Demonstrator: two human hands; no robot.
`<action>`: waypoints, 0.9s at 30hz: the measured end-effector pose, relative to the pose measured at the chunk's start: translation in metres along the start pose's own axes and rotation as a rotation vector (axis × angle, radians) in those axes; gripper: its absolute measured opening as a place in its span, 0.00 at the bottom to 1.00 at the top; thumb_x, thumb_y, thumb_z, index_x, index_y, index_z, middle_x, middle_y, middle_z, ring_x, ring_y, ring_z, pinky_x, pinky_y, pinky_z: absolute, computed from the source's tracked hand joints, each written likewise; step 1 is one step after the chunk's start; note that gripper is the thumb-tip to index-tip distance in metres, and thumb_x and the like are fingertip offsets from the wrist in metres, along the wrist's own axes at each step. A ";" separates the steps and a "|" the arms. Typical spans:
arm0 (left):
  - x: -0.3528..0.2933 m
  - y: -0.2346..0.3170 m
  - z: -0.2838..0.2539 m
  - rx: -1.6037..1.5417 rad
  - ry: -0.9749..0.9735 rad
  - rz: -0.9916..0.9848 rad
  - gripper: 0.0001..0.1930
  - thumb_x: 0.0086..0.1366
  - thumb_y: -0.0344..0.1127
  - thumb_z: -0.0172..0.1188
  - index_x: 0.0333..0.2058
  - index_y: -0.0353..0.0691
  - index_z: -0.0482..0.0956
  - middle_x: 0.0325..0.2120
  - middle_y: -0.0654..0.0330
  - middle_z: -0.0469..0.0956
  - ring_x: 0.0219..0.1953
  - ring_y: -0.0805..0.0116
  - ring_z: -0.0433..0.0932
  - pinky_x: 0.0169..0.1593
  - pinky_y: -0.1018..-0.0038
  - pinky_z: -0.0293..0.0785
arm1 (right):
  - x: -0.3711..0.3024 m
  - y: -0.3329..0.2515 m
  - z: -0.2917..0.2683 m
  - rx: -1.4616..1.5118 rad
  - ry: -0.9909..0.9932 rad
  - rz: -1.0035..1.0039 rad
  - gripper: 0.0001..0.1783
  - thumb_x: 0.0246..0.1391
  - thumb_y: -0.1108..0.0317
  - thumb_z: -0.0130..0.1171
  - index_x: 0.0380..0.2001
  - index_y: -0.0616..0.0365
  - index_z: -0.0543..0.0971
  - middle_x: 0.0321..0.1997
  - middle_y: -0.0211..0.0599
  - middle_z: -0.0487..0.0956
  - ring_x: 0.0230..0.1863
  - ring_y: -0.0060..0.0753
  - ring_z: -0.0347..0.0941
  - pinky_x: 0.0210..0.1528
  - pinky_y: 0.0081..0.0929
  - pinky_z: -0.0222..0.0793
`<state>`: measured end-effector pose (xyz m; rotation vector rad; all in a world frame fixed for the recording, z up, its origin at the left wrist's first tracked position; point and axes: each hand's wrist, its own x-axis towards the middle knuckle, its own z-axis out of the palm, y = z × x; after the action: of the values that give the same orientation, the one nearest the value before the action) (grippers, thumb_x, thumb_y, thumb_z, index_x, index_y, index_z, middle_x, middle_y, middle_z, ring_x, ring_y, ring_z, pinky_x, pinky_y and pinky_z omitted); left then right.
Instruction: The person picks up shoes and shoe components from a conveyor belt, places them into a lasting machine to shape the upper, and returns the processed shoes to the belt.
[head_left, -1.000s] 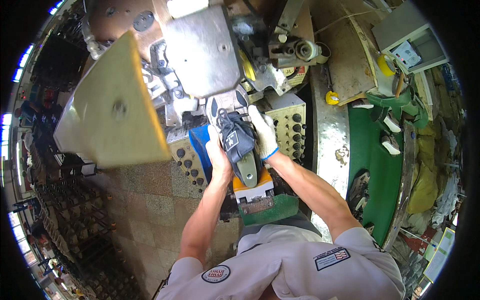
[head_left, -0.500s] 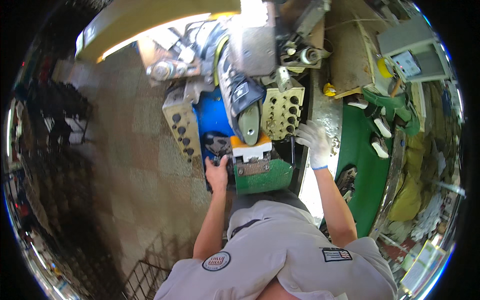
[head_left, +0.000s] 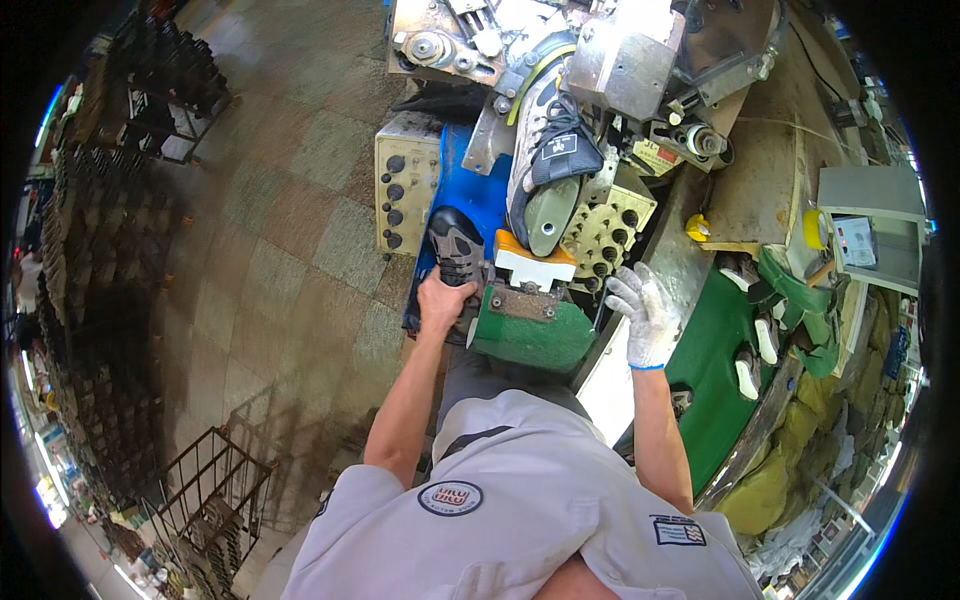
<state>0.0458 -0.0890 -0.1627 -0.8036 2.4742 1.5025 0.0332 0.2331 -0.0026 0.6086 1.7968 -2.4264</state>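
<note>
My bare left hand (head_left: 445,303) is closed around the heel end of a grey-and-black shoe (head_left: 458,247). That shoe lies toe away from me against a blue sheet (head_left: 488,190) at the machine's left side. My right hand (head_left: 648,318), in a white glove, is open with its fingers apart, close to the panel with black knobs (head_left: 598,235) and holding nothing. Between my hands, a second grey-and-dark shoe (head_left: 530,150) is clamped in the machine on a grey-green shoe last (head_left: 552,217). The last's end is above an orange-and-white support block (head_left: 535,263).
A green curved guard (head_left: 532,332) stands right before my waist. Another knob panel (head_left: 405,185) is at left. To the right runs a green conveyor belt (head_left: 700,370) carrying several shoes. Dark racks (head_left: 110,300) line the far left, and a wire cart (head_left: 215,490) is at lower left.
My view has swung, so the machine appears farther right. My left hand's fingers have closed on the loose shoe, which now shows more fully. The right hand stays open beside the machine.
</note>
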 end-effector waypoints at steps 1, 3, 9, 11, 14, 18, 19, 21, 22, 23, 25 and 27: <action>-0.008 0.014 -0.021 -0.044 -0.062 -0.008 0.32 0.42 0.43 0.76 0.44 0.29 0.80 0.37 0.42 0.85 0.42 0.45 0.84 0.47 0.60 0.79 | -0.001 -0.005 0.005 0.000 -0.019 0.000 0.32 0.66 0.61 0.56 0.64 0.75 0.65 0.56 0.61 0.77 0.51 0.52 0.81 0.47 0.38 0.81; -0.030 0.042 -0.065 0.074 -0.028 0.098 0.34 0.42 0.41 0.76 0.49 0.30 0.79 0.37 0.43 0.85 0.41 0.48 0.85 0.46 0.61 0.79 | -0.006 -0.014 0.016 0.009 -0.054 -0.002 0.31 0.65 0.63 0.58 0.63 0.75 0.66 0.54 0.58 0.79 0.48 0.49 0.82 0.45 0.36 0.81; -0.103 0.193 -0.185 0.043 -0.109 0.318 0.34 0.40 0.29 0.76 0.51 0.29 0.80 0.34 0.56 0.87 0.35 0.66 0.85 0.44 0.69 0.80 | -0.037 -0.046 0.080 0.150 -0.356 -0.038 0.42 0.59 0.58 0.66 0.66 0.77 0.61 0.58 0.59 0.77 0.52 0.45 0.81 0.51 0.34 0.80; -0.102 0.217 -0.199 -0.143 -0.340 0.391 0.37 0.39 0.29 0.76 0.53 0.27 0.78 0.37 0.58 0.87 0.37 0.64 0.84 0.45 0.70 0.79 | -0.030 -0.054 0.094 0.208 -0.514 -0.053 0.61 0.53 0.31 0.62 0.69 0.75 0.55 0.64 0.63 0.71 0.60 0.54 0.75 0.58 0.47 0.75; -0.100 0.230 -0.155 -0.813 -0.610 0.392 0.37 0.37 0.30 0.77 0.51 0.27 0.79 0.36 0.60 0.86 0.38 0.65 0.82 0.47 0.72 0.77 | -0.019 -0.075 0.122 0.689 -0.749 0.076 0.60 0.57 0.24 0.47 0.70 0.72 0.57 0.68 0.56 0.69 0.67 0.46 0.69 0.69 0.42 0.63; -0.084 0.213 -0.086 -0.550 -0.723 0.247 0.22 0.48 0.40 0.77 0.37 0.29 0.84 0.32 0.64 0.81 0.35 0.75 0.78 0.41 0.77 0.73 | -0.020 -0.084 0.093 0.971 -0.565 0.241 0.46 0.63 0.32 0.47 0.68 0.63 0.66 0.68 0.47 0.72 0.64 0.42 0.71 0.69 0.40 0.64; -0.096 0.230 -0.070 -0.300 -0.647 0.223 0.21 0.54 0.43 0.74 0.37 0.29 0.85 0.32 0.64 0.80 0.34 0.75 0.77 0.40 0.79 0.72 | -0.009 -0.078 0.070 1.037 -0.547 0.206 0.44 0.64 0.35 0.48 0.67 0.62 0.67 0.67 0.47 0.72 0.64 0.42 0.72 0.69 0.40 0.65; -0.125 0.256 -0.028 -0.383 -0.521 0.228 0.23 0.71 0.48 0.59 0.46 0.29 0.83 0.40 0.58 0.83 0.43 0.69 0.81 0.50 0.71 0.76 | -0.003 -0.069 0.019 1.165 -0.535 0.167 0.40 0.65 0.39 0.48 0.67 0.61 0.68 0.66 0.46 0.74 0.63 0.43 0.72 0.69 0.41 0.65; -0.126 0.259 -0.013 -0.463 -0.558 0.283 0.26 0.71 0.50 0.59 0.52 0.29 0.79 0.45 0.56 0.82 0.47 0.67 0.80 0.54 0.69 0.75 | -0.009 -0.069 0.003 1.180 -0.450 0.173 0.37 0.65 0.43 0.50 0.67 0.61 0.68 0.65 0.47 0.74 0.62 0.43 0.73 0.68 0.41 0.66; -0.125 0.265 0.003 -0.546 -0.594 0.334 0.29 0.72 0.52 0.58 0.57 0.29 0.76 0.49 0.54 0.81 0.51 0.66 0.79 0.58 0.67 0.73 | -0.016 -0.070 -0.013 1.195 -0.365 0.179 0.36 0.64 0.47 0.52 0.66 0.61 0.69 0.64 0.47 0.75 0.61 0.43 0.74 0.67 0.41 0.67; -0.136 0.300 0.038 -0.647 -0.818 0.217 0.34 0.68 0.52 0.62 0.62 0.30 0.70 0.52 0.55 0.80 0.53 0.68 0.77 0.59 0.72 0.69 | -0.032 -0.069 -0.036 1.174 -0.281 0.111 0.36 0.62 0.48 0.55 0.66 0.62 0.69 0.63 0.47 0.76 0.60 0.43 0.75 0.67 0.39 0.68; -0.149 0.304 0.078 -0.502 -0.946 0.184 0.31 0.64 0.46 0.66 0.59 0.29 0.73 0.49 0.59 0.80 0.50 0.72 0.76 0.56 0.75 0.69 | -0.047 -0.063 -0.059 1.142 -0.252 0.074 0.37 0.59 0.52 0.59 0.65 0.64 0.69 0.62 0.48 0.77 0.59 0.43 0.76 0.65 0.39 0.71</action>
<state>0.0063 0.1426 0.0934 0.1352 1.5147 1.9687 0.0747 0.3000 0.0567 0.3356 0.1586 -3.0871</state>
